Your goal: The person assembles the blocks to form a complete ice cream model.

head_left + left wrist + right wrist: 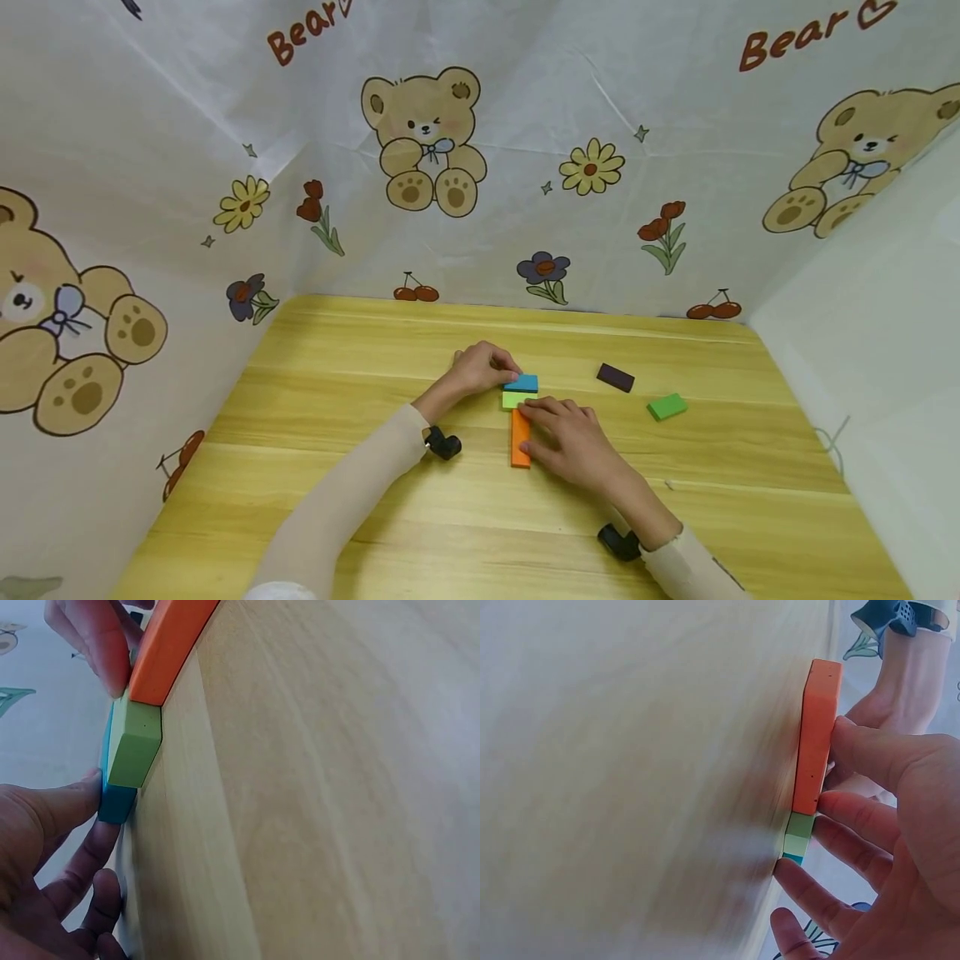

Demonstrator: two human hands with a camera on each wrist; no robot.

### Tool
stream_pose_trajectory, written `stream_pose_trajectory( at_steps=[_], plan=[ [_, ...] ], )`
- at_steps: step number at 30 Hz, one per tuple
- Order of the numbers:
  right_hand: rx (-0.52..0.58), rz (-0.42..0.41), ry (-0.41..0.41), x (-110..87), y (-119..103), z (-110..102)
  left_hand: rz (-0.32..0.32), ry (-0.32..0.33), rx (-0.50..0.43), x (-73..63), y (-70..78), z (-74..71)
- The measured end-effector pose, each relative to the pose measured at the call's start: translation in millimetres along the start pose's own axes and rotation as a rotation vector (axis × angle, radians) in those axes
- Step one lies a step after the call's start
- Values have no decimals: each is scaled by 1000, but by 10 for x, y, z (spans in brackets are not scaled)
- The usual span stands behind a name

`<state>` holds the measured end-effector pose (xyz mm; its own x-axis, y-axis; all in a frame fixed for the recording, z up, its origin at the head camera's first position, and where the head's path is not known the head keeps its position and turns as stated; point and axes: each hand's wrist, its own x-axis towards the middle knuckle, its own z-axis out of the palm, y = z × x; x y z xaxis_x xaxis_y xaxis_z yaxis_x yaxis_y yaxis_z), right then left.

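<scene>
A blue block (522,382), a light green block (514,401) and an orange block (520,439) lie against each other on the table, the orange one pointing toward me. My left hand (480,370) pinches the blue block near its left end between thumb and finger. In the left wrist view the blue block (117,802) shows beside the light green block (136,742). My right hand (573,442) rests along the right side, thumb touching the orange block (817,739) and outstretched fingertips at the light green block (799,834).
To the right on the wooden table (420,533) lie a dark block (616,377) and a bright green block (667,407). A bear-printed cloth (525,225) rises behind the table's far edge. Black wrist devices (443,443) sit on both forearms.
</scene>
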<state>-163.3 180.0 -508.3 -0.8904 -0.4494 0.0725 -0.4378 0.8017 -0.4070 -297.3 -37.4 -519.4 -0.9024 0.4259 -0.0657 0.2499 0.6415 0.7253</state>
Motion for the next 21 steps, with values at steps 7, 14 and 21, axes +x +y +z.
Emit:
stream_pose_trajectory(
  at_steps=[7,14,21],
  plan=[
    [0,3,2,12,-3,-7,2,-8,-9,-26,10,-8],
    [8,12,5,12,0,-4,7,-3,-3,-39,21,-5],
    [15,15,-3,16,0,4,6,0,-7,-58,24,0]
  ],
)
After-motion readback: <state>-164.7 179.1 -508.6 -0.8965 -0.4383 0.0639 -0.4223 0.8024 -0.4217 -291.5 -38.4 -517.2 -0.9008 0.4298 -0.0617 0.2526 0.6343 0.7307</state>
